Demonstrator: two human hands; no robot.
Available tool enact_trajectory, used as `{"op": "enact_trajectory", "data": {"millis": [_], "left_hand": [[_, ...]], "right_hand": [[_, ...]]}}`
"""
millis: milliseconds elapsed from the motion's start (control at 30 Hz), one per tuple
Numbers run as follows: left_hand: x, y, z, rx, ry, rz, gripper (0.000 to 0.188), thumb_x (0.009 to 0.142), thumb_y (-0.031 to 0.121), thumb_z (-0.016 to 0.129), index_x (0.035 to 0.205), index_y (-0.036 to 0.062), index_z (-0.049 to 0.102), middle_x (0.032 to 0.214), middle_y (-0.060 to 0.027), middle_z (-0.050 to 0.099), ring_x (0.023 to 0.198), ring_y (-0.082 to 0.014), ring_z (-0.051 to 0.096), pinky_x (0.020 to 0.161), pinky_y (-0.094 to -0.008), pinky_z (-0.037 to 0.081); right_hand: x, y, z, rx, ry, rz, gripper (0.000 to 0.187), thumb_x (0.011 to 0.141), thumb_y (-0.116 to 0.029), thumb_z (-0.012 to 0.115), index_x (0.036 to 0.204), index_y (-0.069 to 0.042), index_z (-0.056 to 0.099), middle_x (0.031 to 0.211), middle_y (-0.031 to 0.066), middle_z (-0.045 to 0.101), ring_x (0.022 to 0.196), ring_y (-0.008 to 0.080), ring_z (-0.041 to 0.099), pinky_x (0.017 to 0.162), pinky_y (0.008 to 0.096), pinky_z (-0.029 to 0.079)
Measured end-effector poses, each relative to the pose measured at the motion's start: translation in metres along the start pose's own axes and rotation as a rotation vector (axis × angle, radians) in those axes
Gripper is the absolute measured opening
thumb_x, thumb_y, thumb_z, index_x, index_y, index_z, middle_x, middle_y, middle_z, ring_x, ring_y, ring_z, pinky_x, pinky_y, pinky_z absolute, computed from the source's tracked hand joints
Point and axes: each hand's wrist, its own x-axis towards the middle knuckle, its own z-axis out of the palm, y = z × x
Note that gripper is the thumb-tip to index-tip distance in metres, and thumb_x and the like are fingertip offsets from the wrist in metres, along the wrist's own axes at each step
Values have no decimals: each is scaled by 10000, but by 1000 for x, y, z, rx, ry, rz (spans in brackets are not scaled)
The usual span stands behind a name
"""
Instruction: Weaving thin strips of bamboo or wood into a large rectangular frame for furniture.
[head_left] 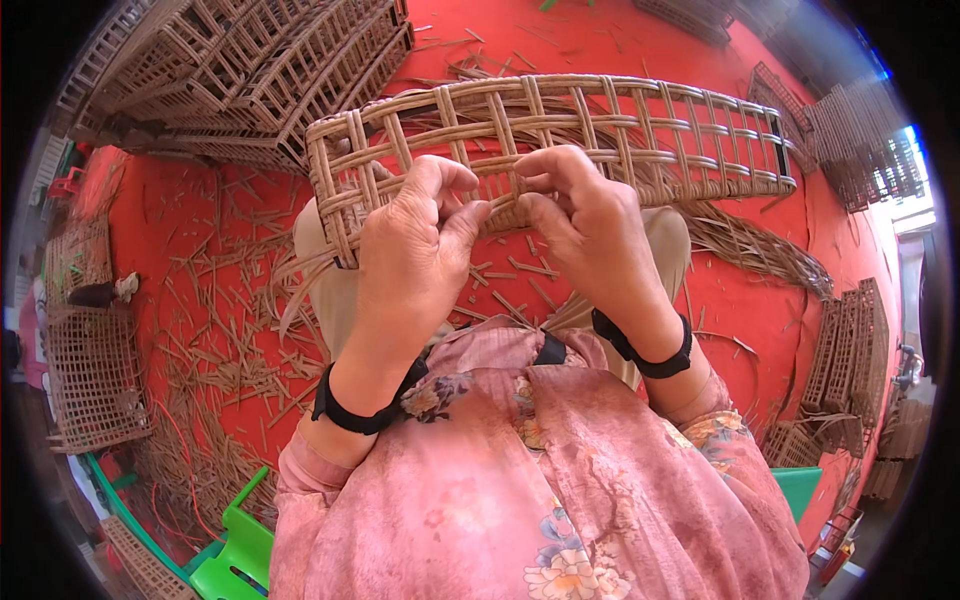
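A long woven rattan basket frame [640, 125] with an open lattice lies across my knees, its long side facing up. At its near edge, my left hand [418, 225] is closed, thumb and forefinger pinched on a rattan strand [503, 206]. My right hand [590, 215] is closed at the same strand, its thumb and bent fingers close to the left fingertips. The exact grip of the right fingers is partly hidden behind the hand. Loose strand ends [300, 275] stick out at the frame's left corner.
Stacked lattice baskets [240, 80] stand at the far left, with more woven panels [865, 145] at the right. Cut strips [215, 350] litter the red floor [740, 350]. A bundle of long strands [765, 250] lies right of my knee. A green plastic chair [240, 555] is at lower left.
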Motion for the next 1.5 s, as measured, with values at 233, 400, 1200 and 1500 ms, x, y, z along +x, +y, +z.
{"op": "enact_trajectory", "data": {"millis": [233, 400, 1200, 1500], "left_hand": [[14, 9, 19, 192, 42, 382, 157, 916, 68, 682, 1061, 24, 640, 890, -50, 658, 728, -61, 573, 633, -242, 482], [14, 12, 45, -292, -226, 170, 191, 940, 72, 665, 1122, 29, 629, 825, 25, 597, 700, -22, 511, 597, -196, 429], [24, 29, 69, 92, -84, 309, 201, 889, 36, 665, 1079, 26, 599, 916, -169, 626, 747, -301, 656, 661, -381, 512], [22, 32, 100, -372, -296, 103, 236, 926, 53, 676, 1150, 34, 605, 758, 32, 575, 685, -18, 501, 618, -181, 412]], "right_hand": [[-13, -3, -28, 35, 215, 84, 182, 848, -12, 694, 1021, -6, 639, 794, 113, 697, 681, 163, 689, 609, 280, 520], [-23, -6, -48, 320, 384, 209, 209, 859, 39, 706, 1053, -1, 639, 789, 17, 671, 754, 11, 613, 635, 181, 495], [-26, 27, -57, -52, 293, 114, 156, 875, -13, 661, 1030, -23, 644, 797, 110, 681, 681, 168, 682, 611, 277, 518], [-43, 19, -95, 348, 420, 322, 215, 914, -7, 662, 1126, -2, 625, 830, 20, 672, 711, 11, 580, 614, 182, 473]]}}
